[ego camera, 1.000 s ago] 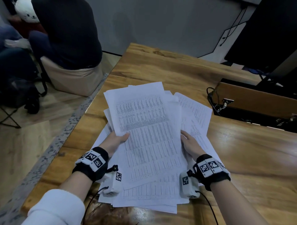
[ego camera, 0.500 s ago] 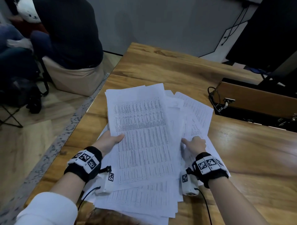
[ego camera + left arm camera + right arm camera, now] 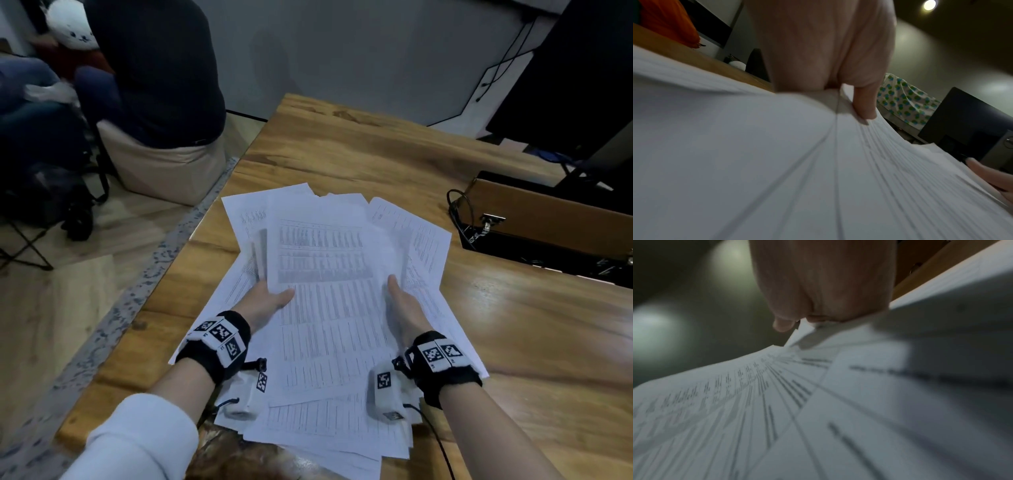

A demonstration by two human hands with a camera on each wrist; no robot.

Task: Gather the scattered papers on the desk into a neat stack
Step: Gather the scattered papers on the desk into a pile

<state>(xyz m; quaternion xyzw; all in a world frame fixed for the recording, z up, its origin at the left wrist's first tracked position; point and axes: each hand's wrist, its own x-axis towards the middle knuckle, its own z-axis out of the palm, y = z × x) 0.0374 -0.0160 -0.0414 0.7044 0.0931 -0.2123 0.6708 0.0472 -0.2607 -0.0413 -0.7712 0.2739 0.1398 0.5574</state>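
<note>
We grip the papers (image 3: 329, 308) at both sides in the middle of the frame: our left hand (image 3: 267, 301) clamps the left edge, thumb on top, and our right hand (image 3: 404, 305) clamps the right edge. The uneven, fanned sheets sit over the wooden tabletop (image 3: 531, 342), a brown case (image 3: 548, 219) at right.

Print on the papers (image 3: 329, 308) blurred; fingers of both hands hidden beneath.
</note>
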